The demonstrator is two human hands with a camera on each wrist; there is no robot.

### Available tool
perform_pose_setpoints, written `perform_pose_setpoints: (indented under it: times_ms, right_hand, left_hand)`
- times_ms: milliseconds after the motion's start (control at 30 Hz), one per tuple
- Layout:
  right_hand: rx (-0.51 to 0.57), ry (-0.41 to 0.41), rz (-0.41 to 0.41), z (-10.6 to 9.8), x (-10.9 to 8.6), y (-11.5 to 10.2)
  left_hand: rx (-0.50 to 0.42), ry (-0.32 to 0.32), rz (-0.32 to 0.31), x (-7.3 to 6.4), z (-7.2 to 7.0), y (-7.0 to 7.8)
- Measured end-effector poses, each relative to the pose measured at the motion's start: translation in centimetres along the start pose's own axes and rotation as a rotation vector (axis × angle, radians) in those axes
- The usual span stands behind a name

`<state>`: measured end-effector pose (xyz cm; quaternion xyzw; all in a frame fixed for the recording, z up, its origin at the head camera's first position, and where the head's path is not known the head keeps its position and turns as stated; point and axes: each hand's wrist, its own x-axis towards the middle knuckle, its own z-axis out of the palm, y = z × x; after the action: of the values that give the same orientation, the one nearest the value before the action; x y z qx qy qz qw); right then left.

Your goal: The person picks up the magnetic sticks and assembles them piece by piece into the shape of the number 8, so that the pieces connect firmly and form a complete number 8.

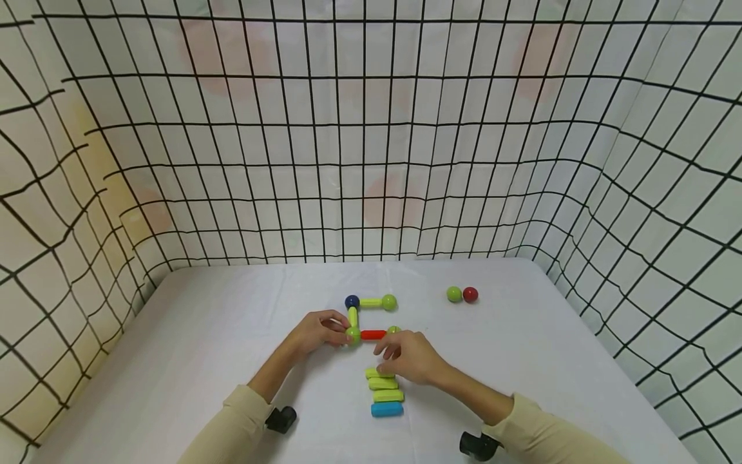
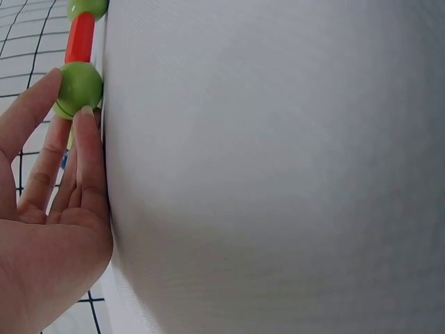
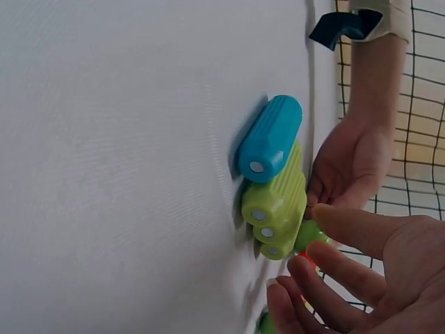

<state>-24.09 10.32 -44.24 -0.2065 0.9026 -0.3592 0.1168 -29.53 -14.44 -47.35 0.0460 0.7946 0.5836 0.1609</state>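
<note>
A joined frame of balls and rods lies on the table. At its near left corner is a green ball (image 1: 353,336), which my left hand (image 1: 317,332) pinches between thumb and fingers, seen closely in the left wrist view. A red rod (image 1: 373,335) runs from it to another green ball (image 1: 393,330), partly hidden by my right hand (image 1: 410,358). That hand hovers with loosely bent fingers and nothing in them, its thumb tip close by several yellow-green rods (image 3: 276,209). A blue rod (image 3: 271,139) lies nearest me in that row, with pale discs on the rod ends.
The frame's far side has a dark blue ball (image 1: 351,301), a yellow-green rod (image 1: 371,302) and a green ball (image 1: 389,302). A loose green ball (image 1: 454,294) and a red ball (image 1: 470,294) sit back right. Black netting (image 1: 365,164) encloses the white table (image 1: 493,361).
</note>
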Motion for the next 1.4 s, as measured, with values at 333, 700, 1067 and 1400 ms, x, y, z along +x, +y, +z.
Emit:
perform_pose_setpoints:
  times_ms: [333,700,1067,1400]
  right_hand:
    - [-0.039,-0.037,-0.022,0.1,0.0,0.7]
    - [-0.033,-0.025,-0.063,0.3,-0.1,0.6]
    - [-0.065,-0.007,-0.075,0.7,0.2,0.7]
    - [-0.070,-0.008,-0.067,1.1,0.6,1.2]
  left_hand:
    - [0.000,0.000,-0.011,0.1,-0.1,0.1]
    - [-0.017,-0.004,0.016,-0.1,-0.1,-0.1]
    - [-0.008,-0.003,-0.005,0.1,-0.1,-0.2]
    - [-0.002,-0.007,0.003,0.3,0.0,-0.5]
